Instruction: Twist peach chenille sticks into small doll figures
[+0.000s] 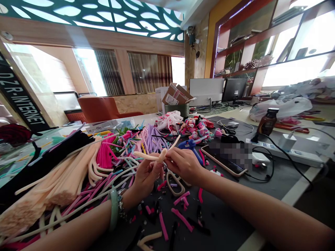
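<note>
Between both hands, above the dark table, is a cream pipe cleaner (148, 156) bent into a small knot or loop, its ends sticking out to the left and up to the right. My left hand (148, 174), with a green bangle on its wrist, pinches it from below. From the right, my right hand (184, 164) grips the same piece with bent fingers. Just beneath the hands lie scissors (175, 187) with pale handles, partly hidden by the right hand. Cut pink pipe cleaner pieces (182, 219) and black ones are scattered in front.
Bundles of cream pipe cleaners (62, 174) spread over the left side, with pink (106, 153) and lilac (154, 139) bunches behind. A blue glue gun (192, 148) lies beyond the right hand. Further right are a phone (222, 160), a power strip (300, 155) with cables, and a brown bottle (269, 122).
</note>
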`<state>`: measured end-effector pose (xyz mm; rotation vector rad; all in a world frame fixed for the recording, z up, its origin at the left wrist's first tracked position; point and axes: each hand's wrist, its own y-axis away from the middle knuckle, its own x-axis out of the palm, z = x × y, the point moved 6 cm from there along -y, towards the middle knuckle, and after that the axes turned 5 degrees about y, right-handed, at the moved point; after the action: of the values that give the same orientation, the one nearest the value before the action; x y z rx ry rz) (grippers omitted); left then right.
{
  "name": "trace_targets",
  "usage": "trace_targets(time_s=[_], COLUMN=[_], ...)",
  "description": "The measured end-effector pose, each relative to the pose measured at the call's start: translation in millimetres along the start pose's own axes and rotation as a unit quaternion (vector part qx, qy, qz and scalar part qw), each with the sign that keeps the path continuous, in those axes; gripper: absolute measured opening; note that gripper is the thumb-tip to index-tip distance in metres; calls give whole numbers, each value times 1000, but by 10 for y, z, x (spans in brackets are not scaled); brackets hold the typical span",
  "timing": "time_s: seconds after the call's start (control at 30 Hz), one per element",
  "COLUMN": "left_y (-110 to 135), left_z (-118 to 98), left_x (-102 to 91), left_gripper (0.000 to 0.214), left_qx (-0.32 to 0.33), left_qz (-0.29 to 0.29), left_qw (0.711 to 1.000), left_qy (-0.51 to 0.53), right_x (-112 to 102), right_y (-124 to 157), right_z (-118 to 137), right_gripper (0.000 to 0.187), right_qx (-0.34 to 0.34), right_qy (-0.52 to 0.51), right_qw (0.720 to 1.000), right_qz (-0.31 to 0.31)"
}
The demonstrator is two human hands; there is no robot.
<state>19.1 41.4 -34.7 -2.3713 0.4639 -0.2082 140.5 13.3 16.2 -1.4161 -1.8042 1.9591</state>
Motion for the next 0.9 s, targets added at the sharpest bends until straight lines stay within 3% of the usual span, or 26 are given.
trace_targets(time_s=[0.9], left_y=[-4], left_z=[5], left_x=[-3], left_gripper=[23], left_qx=[-33], left_qz=[-17], left_qw=[999], left_qy=[5], right_x=[38], right_y=[37], right_z=[-100], right_gripper=[11], right_qx=[64], right_qy=[-169], right_qw=[984], right_qz=[0])
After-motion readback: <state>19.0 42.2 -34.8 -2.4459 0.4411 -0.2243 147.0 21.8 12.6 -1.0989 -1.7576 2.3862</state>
